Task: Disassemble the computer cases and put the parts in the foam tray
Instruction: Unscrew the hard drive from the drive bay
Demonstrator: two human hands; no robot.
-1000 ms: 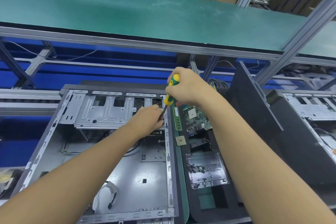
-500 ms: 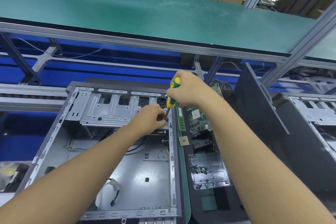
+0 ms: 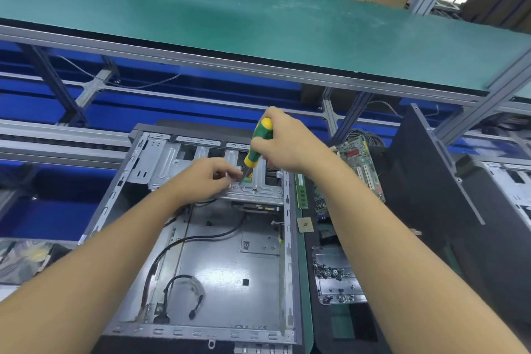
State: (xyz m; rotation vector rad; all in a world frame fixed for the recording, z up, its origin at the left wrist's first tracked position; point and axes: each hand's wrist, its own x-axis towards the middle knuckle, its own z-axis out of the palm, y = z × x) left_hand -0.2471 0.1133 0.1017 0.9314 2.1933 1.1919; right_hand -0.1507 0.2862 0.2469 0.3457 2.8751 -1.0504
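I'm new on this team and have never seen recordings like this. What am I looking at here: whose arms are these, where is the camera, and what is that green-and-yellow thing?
There is no machine here. These are a person's two bare arms, filmed by a wide-angle camera worn on their head, looking forward and down. The right hand grips a green-and-yellow screwdriver, with its tip down at the metal drive cage of an open computer case. The left hand has its fingers curled beside the tip; the picture is too blurred to tell whether they pinch a screw. To the right lie a memory stick, a circuit board and a plate of screws. The plate sits in a black foam tray.
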